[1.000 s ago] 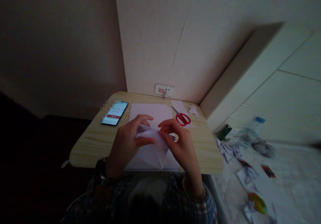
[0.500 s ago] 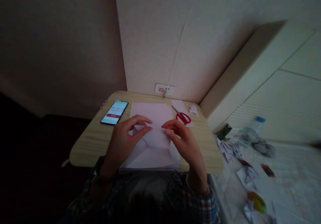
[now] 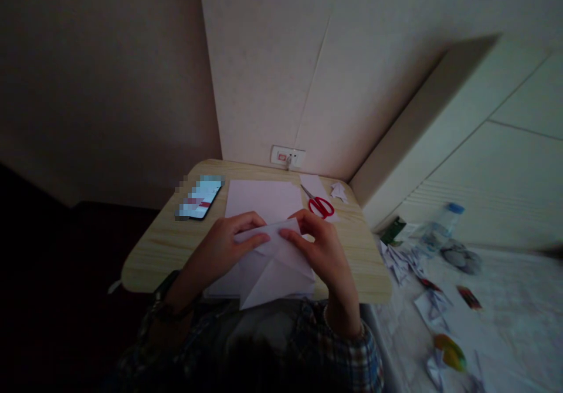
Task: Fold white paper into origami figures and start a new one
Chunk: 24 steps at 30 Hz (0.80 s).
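A creased sheet of white paper (image 3: pixel 277 270) is lifted at its far edge, with one corner pointing down toward my body. My left hand (image 3: pixel 235 237) pinches that far edge on the left, thumb on the near face and fingers behind. On the right, my right hand (image 3: pixel 319 243) grips the same edge in the same way. Under and beyond it lie flat white sheets (image 3: pixel 264 196) on the small wooden table (image 3: pixel 347 252). The fingertips behind the paper are partly hidden.
Red-handled scissors (image 3: pixel 321 206) lie on a paper strip at the back right, near a small folded paper piece (image 3: pixel 338 192). A phone (image 3: pixel 204 199) rests at the left. On the bed to the right are a plastic bottle (image 3: pixel 444 223) and several folded papers (image 3: pixel 398 264).
Both hands have closed on the far edge of the creased paper and raised it. The sheet has turned, so a corner now hangs toward me.
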Each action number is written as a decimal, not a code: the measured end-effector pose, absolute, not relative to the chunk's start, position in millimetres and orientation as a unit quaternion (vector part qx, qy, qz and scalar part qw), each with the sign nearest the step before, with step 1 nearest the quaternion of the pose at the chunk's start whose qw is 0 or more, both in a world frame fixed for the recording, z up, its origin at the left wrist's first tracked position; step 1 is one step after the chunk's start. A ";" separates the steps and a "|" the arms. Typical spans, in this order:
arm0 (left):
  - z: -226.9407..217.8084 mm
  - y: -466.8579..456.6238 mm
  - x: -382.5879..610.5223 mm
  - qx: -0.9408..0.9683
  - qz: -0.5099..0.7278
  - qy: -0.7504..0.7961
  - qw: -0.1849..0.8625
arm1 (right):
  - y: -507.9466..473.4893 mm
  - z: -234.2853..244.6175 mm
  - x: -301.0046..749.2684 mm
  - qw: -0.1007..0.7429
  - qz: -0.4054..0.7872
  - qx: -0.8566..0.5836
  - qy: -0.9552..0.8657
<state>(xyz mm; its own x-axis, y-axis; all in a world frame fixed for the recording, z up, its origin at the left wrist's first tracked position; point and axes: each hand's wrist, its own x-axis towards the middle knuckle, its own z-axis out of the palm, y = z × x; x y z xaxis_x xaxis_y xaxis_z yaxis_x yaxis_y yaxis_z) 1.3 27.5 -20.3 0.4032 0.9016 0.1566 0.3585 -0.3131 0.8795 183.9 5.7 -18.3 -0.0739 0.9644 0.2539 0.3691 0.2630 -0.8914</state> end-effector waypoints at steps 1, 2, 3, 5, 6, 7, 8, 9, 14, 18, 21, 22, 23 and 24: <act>-20.3 27.2 1.2 0.722 0.346 0.432 0.416 | 5.8 -18.8 184.6 0.459 0.334 -0.509 -0.647; -20.1 26.9 0.9 0.707 0.352 0.436 0.431 | 5.8 -19.2 185.3 0.471 0.336 -0.505 -0.640; -19.7 26.5 0.4 0.695 0.359 0.441 0.440 | 5.6 -19.5 186.2 0.487 0.333 -0.498 -0.636; -18.9 26.1 -1.0 0.680 0.378 0.454 0.434 | 4.5 -19.0 188.3 0.523 0.305 -0.474 -0.639; -18.5 26.1 -1.9 0.678 0.393 0.459 0.419 | 3.6 -18.2 189.5 0.536 0.282 -0.460 -0.650; -18.2 26.3 -2.8 0.677 0.411 0.461 0.399 | 2.5 -17.1 190.9 0.537 0.256 -0.446 -0.669; -17.9 26.6 -3.6 0.680 0.428 0.460 0.378 | 1.3 -15.7 192.3 0.526 0.229 -0.437 -0.693; -17.5 26.8 -4.4 0.684 0.440 0.455 0.361 | 0.1 -14.3 193.8 0.505 0.203 -0.432 -0.719; -12.6 26.1 -6.6 0.702 0.437 0.433 0.359 | -3.3 -11.1 200.8 0.393 0.138 -0.438 -0.797; -9.0 26.1 -6.4 0.684 0.435 0.447 0.379 | -2.9 -11.8 199.0 0.383 0.147 -0.428 -0.805; -12.3 27.4 -5.7 0.691 0.402 0.422 0.428 | -2.0 -11.2 191.2 0.420 0.149 -0.427 -0.786; -14.5 27.3 -5.7 0.696 0.388 0.412 0.443 | -1.7 -11.0 188.5 0.436 0.152 -0.426 -0.778; -17.0 26.8 -5.9 0.701 0.376 0.405 0.451 | -1.4 -11.1 186.1 0.453 0.155 -0.426 -0.768; -19.7 25.9 -6.3 0.708 0.373 0.401 0.446 | -1.1 -11.5 184.2 0.471 0.158 -0.428 -0.755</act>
<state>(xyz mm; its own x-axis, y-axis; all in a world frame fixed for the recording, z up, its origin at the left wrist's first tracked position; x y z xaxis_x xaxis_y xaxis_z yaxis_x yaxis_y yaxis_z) -6.3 25.9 -19.7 0.4001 0.9004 0.1711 0.2354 -0.2813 0.9303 184.2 -1.1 -11.5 -0.1897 0.7952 0.5760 0.4974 0.5836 -0.6419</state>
